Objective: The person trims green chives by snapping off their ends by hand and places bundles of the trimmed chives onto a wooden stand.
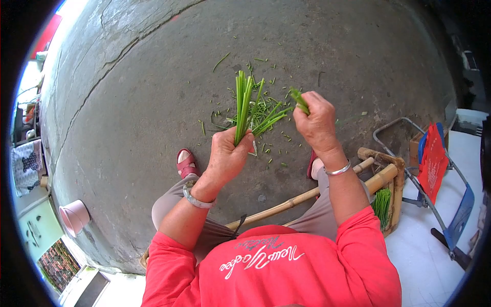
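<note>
My left hand is closed around a bunch of long green stalks, their cut-looking ends fanning upward and to the right. To the right and higher up, my right hand is closed on a short bundle of green stalk pieces whose tips poke out past the fingers. A gap separates the two hands. On the concrete below lies a scatter of short green bits and thin trimmings, partly covered by the held bunch.
Bamboo poles cross over my lap to a bamboo frame at right. More thin green stalks lie by that frame. A folding chair with a red cloth stands at far right. A pink bucket is at left.
</note>
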{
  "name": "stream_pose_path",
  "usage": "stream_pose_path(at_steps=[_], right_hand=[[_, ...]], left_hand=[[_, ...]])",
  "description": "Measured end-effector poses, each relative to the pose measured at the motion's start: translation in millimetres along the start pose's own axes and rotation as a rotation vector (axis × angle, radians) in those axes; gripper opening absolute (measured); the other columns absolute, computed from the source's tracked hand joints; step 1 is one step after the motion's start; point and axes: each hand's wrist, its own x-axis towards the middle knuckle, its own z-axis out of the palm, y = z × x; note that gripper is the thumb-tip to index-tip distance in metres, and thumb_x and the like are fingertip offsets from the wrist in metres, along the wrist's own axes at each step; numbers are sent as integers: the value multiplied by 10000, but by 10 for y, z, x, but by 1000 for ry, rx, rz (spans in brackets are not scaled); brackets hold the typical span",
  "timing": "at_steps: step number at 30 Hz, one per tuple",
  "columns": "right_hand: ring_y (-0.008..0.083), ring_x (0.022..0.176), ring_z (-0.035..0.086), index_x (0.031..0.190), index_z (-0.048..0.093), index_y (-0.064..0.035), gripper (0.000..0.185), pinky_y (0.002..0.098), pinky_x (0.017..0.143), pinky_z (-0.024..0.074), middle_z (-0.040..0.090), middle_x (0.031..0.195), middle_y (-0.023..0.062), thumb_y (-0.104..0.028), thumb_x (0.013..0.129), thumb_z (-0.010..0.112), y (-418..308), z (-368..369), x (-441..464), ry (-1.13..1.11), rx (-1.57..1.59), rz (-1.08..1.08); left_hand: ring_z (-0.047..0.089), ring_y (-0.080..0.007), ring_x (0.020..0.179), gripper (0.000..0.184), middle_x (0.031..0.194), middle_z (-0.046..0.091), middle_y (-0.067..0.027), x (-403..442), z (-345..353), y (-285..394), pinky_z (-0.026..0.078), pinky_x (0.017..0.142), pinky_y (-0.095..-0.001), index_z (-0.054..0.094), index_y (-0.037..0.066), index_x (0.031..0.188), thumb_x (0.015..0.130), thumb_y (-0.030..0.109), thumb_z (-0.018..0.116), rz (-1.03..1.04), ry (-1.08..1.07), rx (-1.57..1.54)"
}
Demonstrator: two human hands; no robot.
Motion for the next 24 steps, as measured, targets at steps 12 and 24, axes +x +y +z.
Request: stream_pose_path(at_steps=[12,24], right_hand=[[339,735,612,933,610,-11,172,384,630,488,615,778,154,-60,768,602,-44,-41,32,-34,170,181],[302,672,586,846,598,-35,177,393,592,474,553,729,117,13,676,605,-53,-25,-30,-189,23,-162]], left_hand=[[445,-27,505,146,616,549,27,-3,-21,84,349,443,-192,616,16,840,899,134,552,-91,36,-85],[437,-25,502,135,622,554,32,-8,2,47,349,436,-194,616,7,867,891,131,569,-22,1,-42]])
